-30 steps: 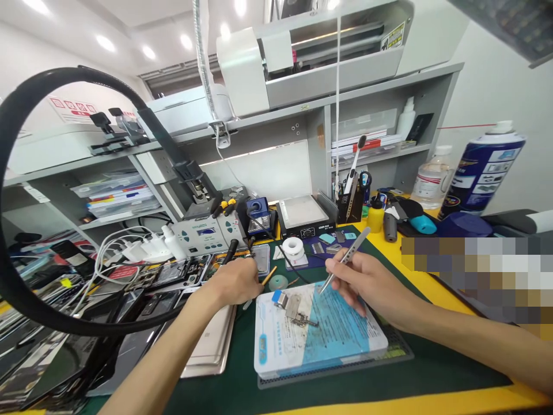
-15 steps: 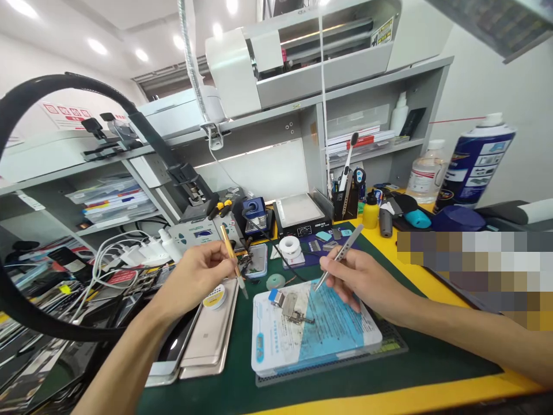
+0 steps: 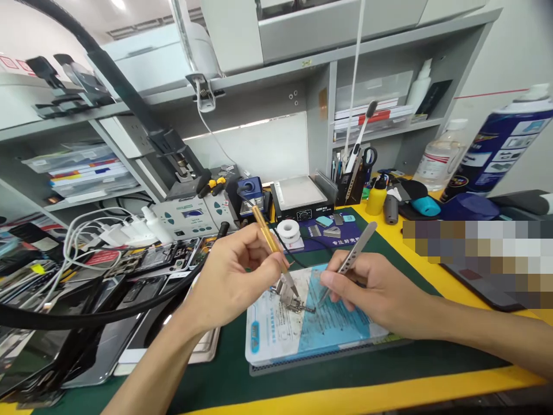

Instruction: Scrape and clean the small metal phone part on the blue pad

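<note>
A person's two hands meet over a small circuit board at a crowded repair table. At nine o'clock from the board lie dismantled phones and white cables, and a soldering station stands at ten o'clock.

The left hand is closed in a pen grip around a gold-handled tool. The tool slants down toward four o'clock, and its fine tip is at or just above the circuit board; contact cannot be made out. The board lies flat on a blue-and-white pad, which rests on a green mat. A solder reel sits at twelve o'clock, near the board.

At three o'clock the right hand is curled around steel tweezers, fingers pinching the shanks. The points aim toward eight o'clock and sit just beside the board. Whether they grip anything is too small to tell. A blue spray can stands at two o'clock, well apart.

The board looks light, stiff and thin, with bare parts that seem fragile. It would probably slide on the smooth pad under a push. The bare edges look like the safest hold, best taken with the tweezers rather than fingertips.
</note>
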Action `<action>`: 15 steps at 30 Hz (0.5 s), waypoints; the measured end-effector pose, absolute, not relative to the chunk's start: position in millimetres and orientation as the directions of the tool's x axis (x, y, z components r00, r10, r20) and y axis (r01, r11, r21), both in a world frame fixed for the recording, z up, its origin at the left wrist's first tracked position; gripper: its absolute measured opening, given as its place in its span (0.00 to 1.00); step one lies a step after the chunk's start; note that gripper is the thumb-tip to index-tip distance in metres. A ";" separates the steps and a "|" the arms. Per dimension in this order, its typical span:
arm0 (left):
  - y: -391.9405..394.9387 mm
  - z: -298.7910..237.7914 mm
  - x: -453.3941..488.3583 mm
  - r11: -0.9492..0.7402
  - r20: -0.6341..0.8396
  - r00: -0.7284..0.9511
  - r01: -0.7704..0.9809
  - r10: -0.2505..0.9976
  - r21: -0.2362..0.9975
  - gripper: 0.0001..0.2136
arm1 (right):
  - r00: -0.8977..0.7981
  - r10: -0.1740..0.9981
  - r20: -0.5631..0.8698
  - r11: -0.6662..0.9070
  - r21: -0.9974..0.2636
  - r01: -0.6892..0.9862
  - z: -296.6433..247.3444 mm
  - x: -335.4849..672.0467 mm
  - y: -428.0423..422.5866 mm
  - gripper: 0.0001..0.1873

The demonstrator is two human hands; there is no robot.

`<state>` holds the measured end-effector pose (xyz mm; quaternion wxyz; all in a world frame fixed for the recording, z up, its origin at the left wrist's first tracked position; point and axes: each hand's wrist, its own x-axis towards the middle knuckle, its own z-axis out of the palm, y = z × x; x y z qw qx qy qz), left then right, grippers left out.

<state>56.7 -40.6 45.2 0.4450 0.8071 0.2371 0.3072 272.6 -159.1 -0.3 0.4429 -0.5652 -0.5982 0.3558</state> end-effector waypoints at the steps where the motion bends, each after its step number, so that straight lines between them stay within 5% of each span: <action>1: -40.0 42.4 59.0 -0.476 0.284 0.709 0.083 0.646 0.876 0.06 | 0.032 0.991 0.130 0.110 -0.925 0.365 -0.9 272.8 -158.8 0.22; 9: -41.6 22.8 62.4 -0.368 0.259 0.757 -0.026 0.600 0.930 0.06 | 0.022 0.993 0.118 0.103 -0.934 0.343 -3.9 275.6 -162.4 0.22; 15: -45.4 17.0 53.6 -0.460 0.291 0.723 0.042 0.626 0.887 0.05 | -0.077 0.956 0.281 0.283 -0.828 0.484 -0.6 272.5 -161.6 0.21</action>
